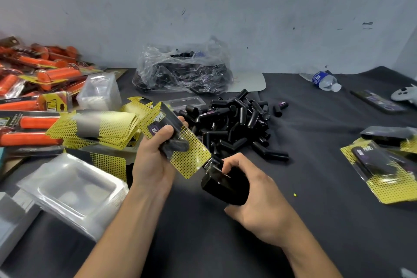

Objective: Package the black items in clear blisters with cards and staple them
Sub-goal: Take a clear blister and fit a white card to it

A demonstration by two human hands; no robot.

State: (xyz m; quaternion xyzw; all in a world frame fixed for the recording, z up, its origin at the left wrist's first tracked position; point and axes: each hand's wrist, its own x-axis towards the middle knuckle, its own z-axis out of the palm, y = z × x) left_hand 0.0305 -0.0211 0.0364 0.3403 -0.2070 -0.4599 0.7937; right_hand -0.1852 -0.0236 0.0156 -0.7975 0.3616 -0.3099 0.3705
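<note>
Centrally, left hand (153,160) grips a carded pack (194,153), right hand (255,201) clutches a black stapler (225,185) at its corner, black items (237,124) piled behind, orange packs (33,88) and clear blisters (74,187) left, dark counter (316,187), grey wall (203,7)

Yellow black-dotted card (191,156), black stapler (225,185), black items (237,124), orange packaged goods (45,74), dark tablecloth (316,119).

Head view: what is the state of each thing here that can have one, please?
left hand: holds the pack, thumb on its front.
pack: held tilted, lower corner at the stapler's mouth.
right hand: grips the stapler.
stapler: held; squeezed or not, cannot tell.
black items: loose in a pile.
water bottle: lying on its side, cap on.
plastic bag: crumpled, dark things inside.
</note>
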